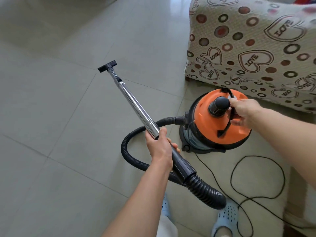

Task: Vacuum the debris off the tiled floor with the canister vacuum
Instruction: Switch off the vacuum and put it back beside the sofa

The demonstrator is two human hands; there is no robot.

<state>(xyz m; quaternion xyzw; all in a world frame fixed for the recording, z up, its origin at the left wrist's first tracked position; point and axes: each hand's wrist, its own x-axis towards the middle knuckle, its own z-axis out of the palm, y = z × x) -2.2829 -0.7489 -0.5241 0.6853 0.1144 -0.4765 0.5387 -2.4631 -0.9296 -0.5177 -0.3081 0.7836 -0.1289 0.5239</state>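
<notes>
Left grip (159,146) clamps the one wand (136,106); right grip (242,112) clasps the one canister's (220,127) handle (230,115).

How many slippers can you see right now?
2. The left slipper peeks out beside the left forearm at the bottom; the right slipper sits below the hose end, beside the cord.

The canister (216,120) stands on the floor (59,108) before the sofa (256,48), wand (135,105) to its left, cord (256,177) nearer the feet.
</notes>
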